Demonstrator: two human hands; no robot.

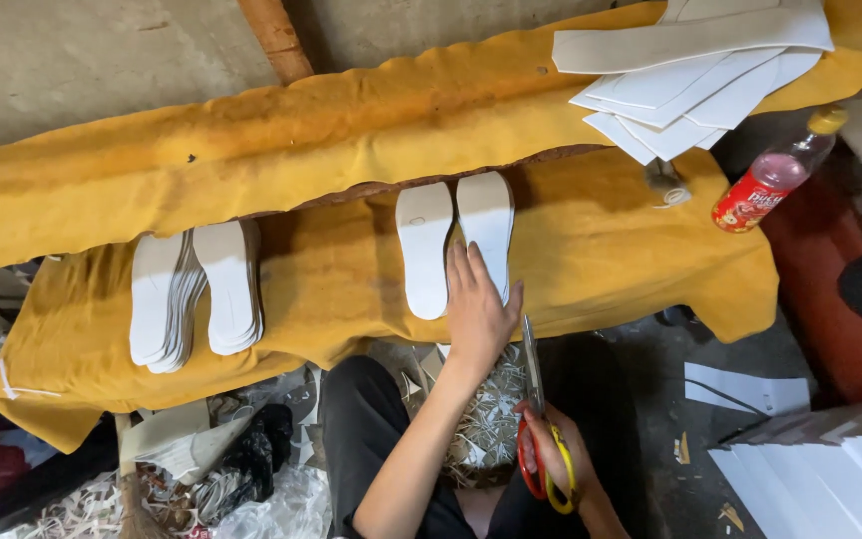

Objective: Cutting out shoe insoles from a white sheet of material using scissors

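Draped over the bench, yellow cloth (591, 250) is bearing two white foam insoles (456, 240). The left hand (478, 309), fingers flat and empty, is pressing the right-hand one into place. The right hand (551, 454) is gripping red-and-yellow-handled scissors (539, 419), their blades closed; cutting likely calls for fresh sheet.

Two insole stacks (195, 294) lay near the tabletop's (351, 130) left edge, on yellow cloth. White sheets (695, 75) sat at its far right corner; a bottle (775, 182) leaned beside them.

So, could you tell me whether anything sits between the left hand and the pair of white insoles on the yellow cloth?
Nothing visible does. The left hand already lies flat on the yellow cloth with its fingers over the lower end of the right insole; the other insole lies just beside it. The right hand holds the scissors apart, below.
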